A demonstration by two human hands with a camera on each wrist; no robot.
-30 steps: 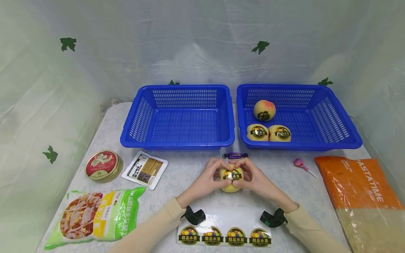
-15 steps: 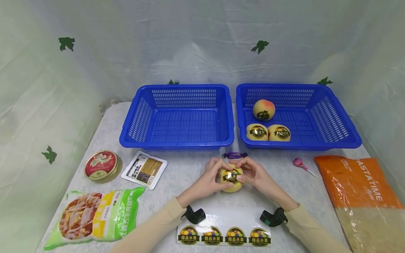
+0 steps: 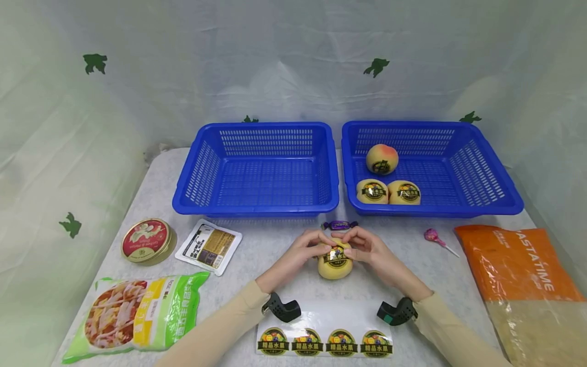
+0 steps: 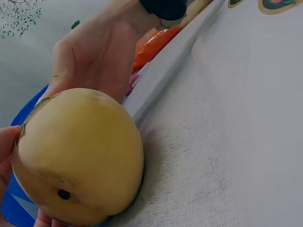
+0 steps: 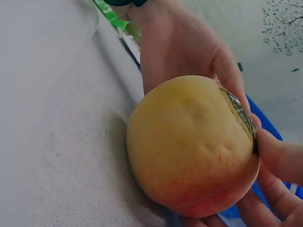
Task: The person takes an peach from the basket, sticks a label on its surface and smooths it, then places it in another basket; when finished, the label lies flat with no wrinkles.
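Note:
Between my two hands a yellow peach [image 3: 335, 272] sits on the table, low in the head view's middle. A black-and-gold round fruit sticker [image 3: 338, 257] lies on its upper face. My left hand [image 3: 304, 253] holds the peach from the left, its thumb on the sticker's left part. From the right my right hand [image 3: 376, 256] grips it, thumb at the sticker's right edge. In the right wrist view the peach [image 5: 189, 146] shows a reddish underside, and the sticker's edge [image 5: 239, 109] stands slightly off the skin. The far fingers are partly hidden behind the fruit.
A sheet with several stickers [image 3: 324, 326] lies in front. Behind are a blue basket [image 3: 257, 209] and another blue basket [image 3: 435, 210] with three stickered peaches [image 3: 382, 159]. Around them lie a purple candy [image 3: 340, 225], lollipop [image 3: 432, 235], orange bag [image 3: 518, 265], round tin [image 3: 147, 240], flat packet [image 3: 209, 246] and green bag [image 3: 137, 313].
My left thumb has moved up from the peach's lower side onto the sticker. My right thumb has shifted from the sticker's lower edge to its right side. The peach stays in place.

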